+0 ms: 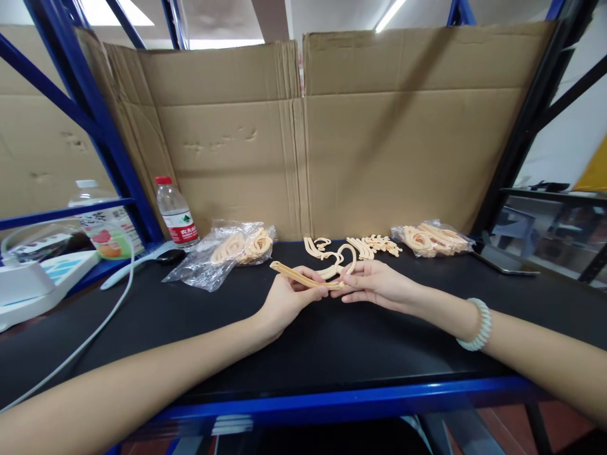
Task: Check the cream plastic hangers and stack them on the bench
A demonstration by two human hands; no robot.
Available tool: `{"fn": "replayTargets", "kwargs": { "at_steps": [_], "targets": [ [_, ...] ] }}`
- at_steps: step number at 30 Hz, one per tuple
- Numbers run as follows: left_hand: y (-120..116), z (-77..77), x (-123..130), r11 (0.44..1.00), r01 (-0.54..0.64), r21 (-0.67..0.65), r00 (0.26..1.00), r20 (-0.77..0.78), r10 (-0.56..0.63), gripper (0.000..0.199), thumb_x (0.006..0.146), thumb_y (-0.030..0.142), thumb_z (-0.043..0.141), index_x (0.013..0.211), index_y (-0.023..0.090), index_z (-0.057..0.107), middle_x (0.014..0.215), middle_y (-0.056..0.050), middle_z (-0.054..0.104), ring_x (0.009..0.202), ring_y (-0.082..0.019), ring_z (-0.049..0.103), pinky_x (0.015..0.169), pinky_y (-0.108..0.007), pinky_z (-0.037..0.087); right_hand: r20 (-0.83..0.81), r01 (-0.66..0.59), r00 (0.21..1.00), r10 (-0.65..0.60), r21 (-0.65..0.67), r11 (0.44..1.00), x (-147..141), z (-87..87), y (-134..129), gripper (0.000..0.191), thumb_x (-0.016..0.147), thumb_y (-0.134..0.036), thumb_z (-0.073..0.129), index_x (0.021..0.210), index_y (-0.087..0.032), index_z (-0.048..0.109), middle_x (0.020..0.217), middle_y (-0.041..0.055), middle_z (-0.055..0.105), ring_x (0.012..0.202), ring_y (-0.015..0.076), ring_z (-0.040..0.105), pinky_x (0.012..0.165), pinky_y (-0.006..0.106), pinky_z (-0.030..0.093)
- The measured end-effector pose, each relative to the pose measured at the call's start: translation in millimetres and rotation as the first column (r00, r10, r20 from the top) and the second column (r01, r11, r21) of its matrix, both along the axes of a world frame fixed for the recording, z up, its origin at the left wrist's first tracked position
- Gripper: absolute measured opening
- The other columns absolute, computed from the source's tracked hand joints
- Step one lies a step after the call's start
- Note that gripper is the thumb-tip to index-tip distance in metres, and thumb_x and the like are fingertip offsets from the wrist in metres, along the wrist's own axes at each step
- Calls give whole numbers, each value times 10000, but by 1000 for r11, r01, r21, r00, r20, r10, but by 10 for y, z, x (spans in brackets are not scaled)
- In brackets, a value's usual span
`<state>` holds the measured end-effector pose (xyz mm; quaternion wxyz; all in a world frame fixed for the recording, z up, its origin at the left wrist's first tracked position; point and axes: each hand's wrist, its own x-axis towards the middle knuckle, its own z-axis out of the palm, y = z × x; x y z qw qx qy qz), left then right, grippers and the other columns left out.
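Observation:
My left hand (287, 302) and my right hand (374, 284) meet over the middle of the black tabletop (332, 341). Both pinch a thin, curved beige plastic piece (303, 277), whose long arm sticks out to the left past my left fingers. A looped part of the piece (342, 258) rises between the two hands. My right wrist wears a pale beaded bracelet (477, 325). Just behind the hands lie loose beige plastic pieces (365, 246) on the table.
A clear bag of beige pieces (234, 249) lies back left, another bag (434, 239) back right. A water bottle (174, 212) stands at the left by a blue shelf post. Cardboard sheets (379, 139) wall the back. A white cable (95, 328) crosses the left side.

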<state>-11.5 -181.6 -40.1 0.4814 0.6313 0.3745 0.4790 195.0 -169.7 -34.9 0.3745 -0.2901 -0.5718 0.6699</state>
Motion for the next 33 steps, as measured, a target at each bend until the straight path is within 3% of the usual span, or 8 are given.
{"fn": "replayTargets", "kwargs": {
  "at_steps": [11, 22, 33],
  "targets": [
    [-13, 5, -8, 996, 63, 64, 997, -45, -60, 196, 646, 231, 767, 755, 169, 616, 789, -38, 679, 777, -188, 659, 748, -286, 502, 3, -4, 1000, 4, -43, 999, -9, -24, 12, 306, 699, -316, 810, 809, -125, 599, 813, 80, 688, 848, 232, 691, 853, 359, 539],
    [-10, -20, -2, 991, 74, 111, 994, -90, -64, 170, 665, 244, 740, 746, 166, 613, 784, -40, 669, 765, -194, 656, 721, -291, 507, 43, 91, 995, -95, 74, 993, -75, -50, -22, 390, 629, -412, 835, 745, -141, 580, 726, 48, 672, 697, 157, 675, 721, 275, 541],
    [-53, -5, -5, 984, 70, 164, 985, -167, -42, 194, 692, 288, 715, 759, 140, 609, 769, -24, 637, 707, -171, 626, 658, -278, 486, 65, 146, 985, -158, 161, 976, -112, -137, -9, 363, 619, -388, 821, 725, -151, 568, 647, 20, 651, 606, 147, 649, 606, 265, 516]
  ]
}}
